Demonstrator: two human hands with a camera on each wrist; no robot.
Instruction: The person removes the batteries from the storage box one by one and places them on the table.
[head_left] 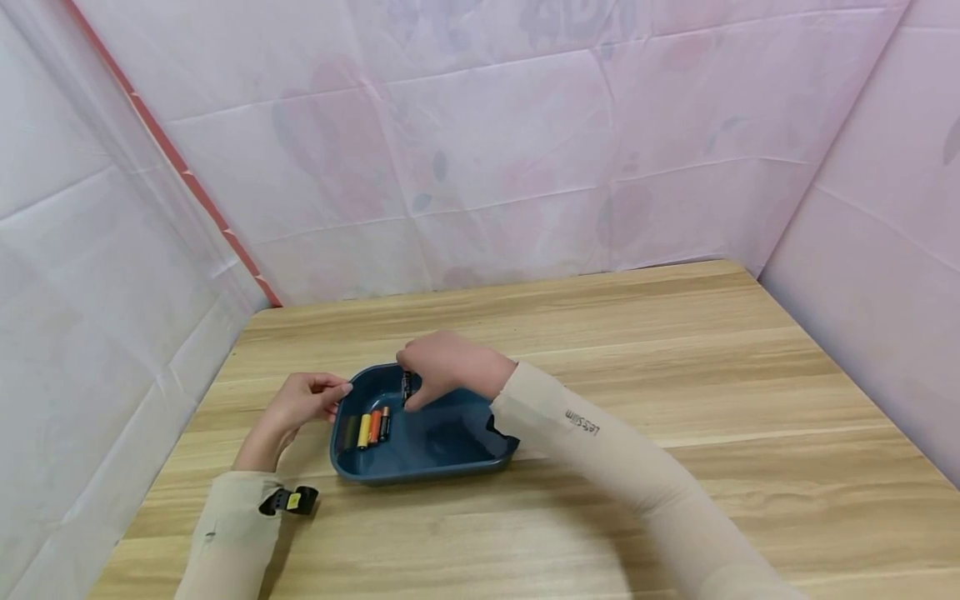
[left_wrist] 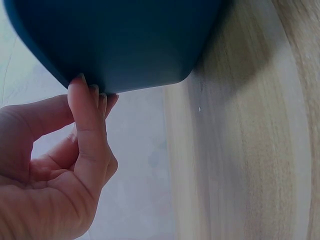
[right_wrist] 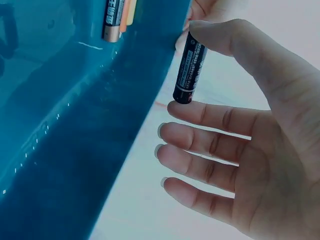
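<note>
So far I've got three batteries [head_left: 367, 429] lined up side by side in the left part of the blue tray [head_left: 450, 467], a bit left of centre in the head view, and by my reckoning I'm partway through, since a fourth one isn't down yet. That black battery [right_wrist: 190, 68] is pinched end to end between thumb and forefinger of my right hand [head_left: 450, 367], other fingers loosely spread, over the tray's far side. My left hand [head_left: 303, 404] has its fingertips on the tray's left rim on the worktop [head_left: 675, 375].
</note>
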